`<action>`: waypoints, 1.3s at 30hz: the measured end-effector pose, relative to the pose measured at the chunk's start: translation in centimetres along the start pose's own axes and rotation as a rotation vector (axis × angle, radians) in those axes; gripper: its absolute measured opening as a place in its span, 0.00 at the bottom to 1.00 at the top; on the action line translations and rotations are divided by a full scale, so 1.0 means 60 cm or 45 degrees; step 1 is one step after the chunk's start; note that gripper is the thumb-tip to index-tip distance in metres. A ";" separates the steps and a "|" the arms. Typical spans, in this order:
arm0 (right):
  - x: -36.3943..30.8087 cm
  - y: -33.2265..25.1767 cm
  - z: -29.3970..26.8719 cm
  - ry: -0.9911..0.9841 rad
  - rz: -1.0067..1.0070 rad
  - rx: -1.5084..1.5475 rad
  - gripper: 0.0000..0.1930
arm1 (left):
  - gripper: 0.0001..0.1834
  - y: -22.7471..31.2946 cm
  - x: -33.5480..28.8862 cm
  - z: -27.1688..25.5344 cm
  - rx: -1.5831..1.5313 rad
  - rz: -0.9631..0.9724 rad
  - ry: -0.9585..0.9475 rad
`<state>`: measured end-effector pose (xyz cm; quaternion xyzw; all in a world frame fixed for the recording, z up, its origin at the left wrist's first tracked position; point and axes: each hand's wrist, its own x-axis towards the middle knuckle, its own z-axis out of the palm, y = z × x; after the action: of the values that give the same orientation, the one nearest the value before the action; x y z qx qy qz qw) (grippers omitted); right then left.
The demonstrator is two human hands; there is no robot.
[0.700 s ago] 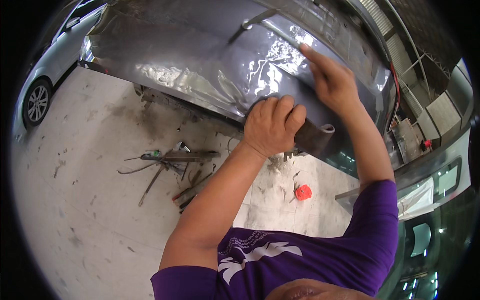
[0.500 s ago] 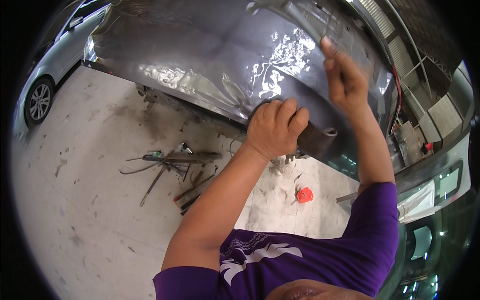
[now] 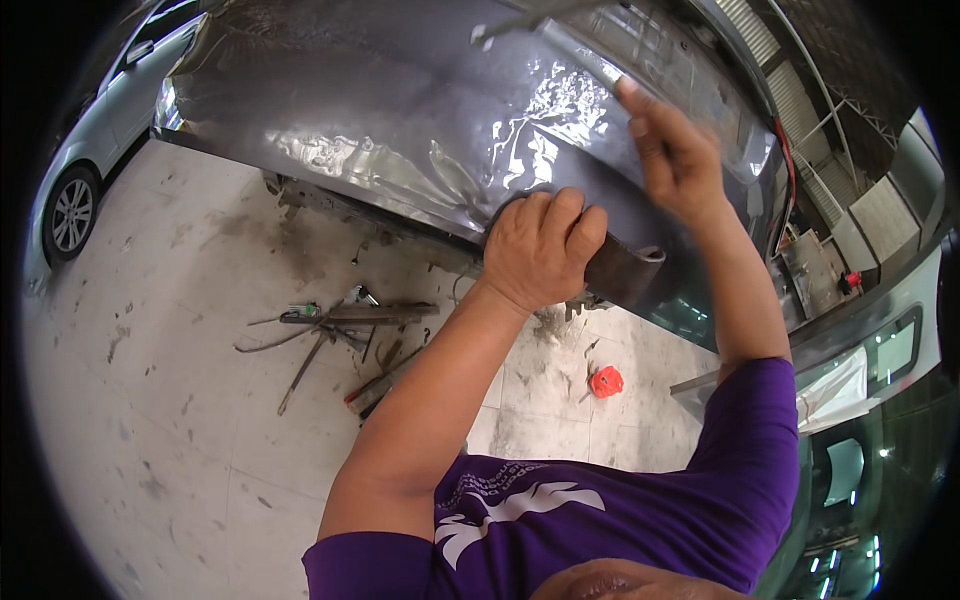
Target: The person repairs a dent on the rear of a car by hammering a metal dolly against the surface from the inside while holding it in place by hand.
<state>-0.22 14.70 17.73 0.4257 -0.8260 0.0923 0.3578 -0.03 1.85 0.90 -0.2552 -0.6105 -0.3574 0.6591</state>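
Note:
In front of me spreads a dark grey car panel [image 3: 330, 85], dented and creased, with bright wavy reflections. My left hand [image 3: 543, 245] is closed at its near edge around a dark, flat metal bar [image 3: 628, 273] whose end curls over to the right. How much of the bar lies under the hand is hidden. Above the panel, farther right, my right hand [image 3: 682, 150] grips the handle of a hammer [image 3: 583, 52]. The hammer's head, blurred by motion, is up at the far side, and it cannot be told whether it touches the metal.
Bars and hand tools [image 3: 350, 315] lie piled on the stained floor at left, below the panel. A red round object [image 3: 606, 381] sits on the floor nearer the right. A silver car [image 3: 110, 120] stands at far left; a detached door-like panel [image 3: 830, 370] is at right.
The hammer and my right hand have shifted slightly left, the hand a little lower. My left hand stays on the bar; the whole view has shifted slightly.

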 end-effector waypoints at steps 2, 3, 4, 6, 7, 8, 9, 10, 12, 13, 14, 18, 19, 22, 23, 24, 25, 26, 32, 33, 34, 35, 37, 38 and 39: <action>-0.005 0.014 -0.007 -0.103 -0.043 -0.297 0.26 | 0.16 0.005 0.003 -0.001 -0.036 -0.008 -0.009; 0.000 0.013 -0.012 -0.068 -0.052 -0.323 0.26 | 0.16 0.004 0.003 -0.002 -0.026 -0.003 -0.012; 0.005 0.010 -0.018 -0.033 -0.061 -0.348 0.26 | 0.16 0.003 0.003 -0.003 -0.017 0.002 -0.015; 0.001 0.004 -0.023 -0.016 -0.110 -0.254 0.25 | 0.16 0.003 0.002 -0.004 -0.004 0.004 -0.020; -0.011 0.005 -0.018 -0.052 -0.108 -0.269 0.25 | 0.16 0.003 0.002 -0.004 0.000 0.001 -0.021; -0.020 0.008 -0.012 -0.087 -0.106 -0.283 0.25 | 0.16 0.003 0.001 -0.004 0.004 -0.003 -0.023; -0.023 0.013 -0.013 -0.109 -0.018 -0.238 0.25 | 0.16 0.004 0.001 -0.003 -0.001 0.001 -0.021; -0.023 0.015 -0.022 -0.058 -0.020 -0.249 0.26 | 0.16 0.006 0.002 -0.003 -0.005 0.004 -0.019; -0.018 0.009 -0.032 0.077 -0.057 -0.203 0.27 | 0.16 0.006 0.001 -0.001 0.001 0.010 -0.011; -0.016 0.005 -0.031 0.162 -0.095 -0.146 0.28 | 0.16 0.004 0.000 0.000 0.012 0.013 -0.006; -0.021 0.011 -0.029 0.034 -0.024 -0.209 0.25 | 0.15 0.001 0.000 0.001 0.023 0.015 -0.001; -0.039 0.021 -0.036 -0.034 0.101 -0.281 0.19 | 0.16 0.004 0.000 0.000 -0.021 -0.004 -0.023; -0.029 0.014 -0.038 0.077 0.030 -0.214 0.20 | 0.17 0.004 -0.002 -0.001 -0.008 -0.012 -0.043; -0.055 0.006 -0.042 -0.006 0.206 -0.089 0.18 | 0.17 0.001 -0.005 -0.001 0.012 -0.010 -0.056; -0.052 0.012 -0.034 -0.060 0.180 -0.115 0.19 | 0.17 0.001 -0.006 -0.002 0.014 -0.005 -0.054; -0.047 0.014 -0.029 -0.108 0.149 -0.144 0.20 | 0.17 0.002 -0.004 -0.002 0.012 -0.008 -0.062; -0.037 -0.001 -0.039 -0.085 0.163 -0.136 0.20 | 0.17 0.005 -0.004 -0.004 0.010 -0.012 -0.071; -0.043 -0.005 -0.041 -0.027 0.150 -0.086 0.21 | 0.17 0.006 -0.002 -0.005 0.008 -0.015 -0.080; -0.044 -0.022 -0.045 -0.158 0.177 -0.135 0.20 | 0.17 0.005 -0.005 -0.006 0.011 -0.008 -0.079; -0.038 -0.016 -0.046 -0.031 0.088 -0.021 0.20 | 0.17 0.005 -0.006 -0.005 0.007 -0.006 -0.080; -0.040 -0.011 -0.041 0.035 0.069 0.021 0.20 | 0.17 0.005 -0.006 -0.003 0.003 -0.004 -0.080; -0.045 -0.005 -0.030 0.102 0.051 0.062 0.19 | 0.17 0.004 -0.005 -0.001 -0.001 -0.002 -0.081; -0.049 -0.014 -0.028 -0.188 0.302 -0.051 0.18 | 0.16 -0.001 -0.003 0.000 -0.026 0.017 -0.035; -0.047 -0.017 -0.035 -0.170 0.281 -0.035 0.18 | 0.15 0.000 -0.004 0.001 -0.040 0.027 -0.012; -0.039 -0.017 -0.039 -0.132 0.250 -0.015 0.18 | 0.15 -0.001 -0.001 0.000 -0.032 0.030 -0.003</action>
<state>2.64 16.64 17.70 0.3448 -0.8817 0.0997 0.3063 -0.09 1.83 0.83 -0.2712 -0.6036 -0.3570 0.6593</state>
